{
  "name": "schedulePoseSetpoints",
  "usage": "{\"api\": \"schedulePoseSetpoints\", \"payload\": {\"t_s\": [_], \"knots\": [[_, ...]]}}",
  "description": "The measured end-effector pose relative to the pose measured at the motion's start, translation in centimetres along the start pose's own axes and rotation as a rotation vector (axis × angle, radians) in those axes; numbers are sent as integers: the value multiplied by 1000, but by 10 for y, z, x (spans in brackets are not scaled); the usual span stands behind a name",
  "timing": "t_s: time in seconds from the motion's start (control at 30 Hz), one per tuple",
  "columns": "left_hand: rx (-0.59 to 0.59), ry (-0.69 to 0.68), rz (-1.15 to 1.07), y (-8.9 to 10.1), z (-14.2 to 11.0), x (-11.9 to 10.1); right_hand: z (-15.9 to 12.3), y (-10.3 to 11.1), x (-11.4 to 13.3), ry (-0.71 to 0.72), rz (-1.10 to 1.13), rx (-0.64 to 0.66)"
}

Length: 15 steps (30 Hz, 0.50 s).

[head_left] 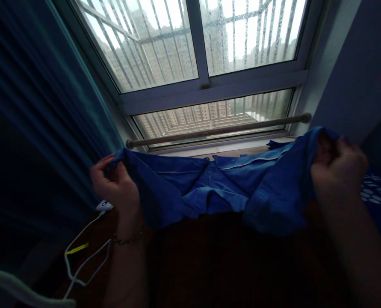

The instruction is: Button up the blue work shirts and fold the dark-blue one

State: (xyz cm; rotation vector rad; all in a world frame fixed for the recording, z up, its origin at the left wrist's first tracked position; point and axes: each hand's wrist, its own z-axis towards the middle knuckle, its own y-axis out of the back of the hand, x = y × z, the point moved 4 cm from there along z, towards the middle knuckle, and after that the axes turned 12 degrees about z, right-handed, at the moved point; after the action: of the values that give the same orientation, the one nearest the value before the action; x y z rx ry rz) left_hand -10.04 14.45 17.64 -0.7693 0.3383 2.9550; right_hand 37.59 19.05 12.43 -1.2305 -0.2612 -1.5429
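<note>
A blue shirt (217, 188) with thin pale piping hangs stretched between my two hands, in front of the window. My left hand (116, 182) pinches one end of the cloth between thumb and fingers. At the other end, my right hand (339, 167) is closed on a bunched part of the cloth, its fingertips partly hidden by a fold. The middle of the shirt sags below the level of both hands. A bracelet (128, 239) circles my left wrist.
A barred window (205, 51) stands ahead, with a horizontal rail (219, 131) across its lower part. Blue curtains (49, 98) hang at left. A white cable (70, 265) with a yellow tag (77, 248) lies on the floor. Patterned blue fabric (379, 188) shows at right.
</note>
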Motion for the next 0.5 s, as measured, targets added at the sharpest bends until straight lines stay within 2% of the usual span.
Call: {"api": "schedulePoseSetpoints", "payload": {"t_s": [0.07, 0.1, 0.13, 0.17, 0.23, 0.27, 0.3, 0.37, 0.43, 0.5], "knots": [[161, -43, 61, -18, 6, 20, 9, 9, -3, 111, 8, -135], [312, -65, 108, -31, 5, 30, 13, 8, -9, 120, -83, -110], [524, -90, 158, -46, 1, 39, 15, 3, -18, 87, -244, 4], [779, -116, 194, -62, -9, 48, 15, -3, -31, 20, -432, 173], [1268, -153, 214, -87, -36, 62, 5, -13, -63, -171, -769, 584], [1419, -156, 208, -95, -49, 67, -3, -14, -79, -266, -902, 765], [1500, -149, 205, -102, -60, 70, -11, -14, -92, -336, -1008, 905], [1507, -124, 268, -112, -74, 77, -23, -13, -111, -398, -1148, 1069], [1534, -103, 415, -120, -86, 84, -31, -13, -122, -410, -1210, 1133], [1614, -92, 573, -128, -99, 92, -38, -15, -131, -431, -1233, 1173]]}}
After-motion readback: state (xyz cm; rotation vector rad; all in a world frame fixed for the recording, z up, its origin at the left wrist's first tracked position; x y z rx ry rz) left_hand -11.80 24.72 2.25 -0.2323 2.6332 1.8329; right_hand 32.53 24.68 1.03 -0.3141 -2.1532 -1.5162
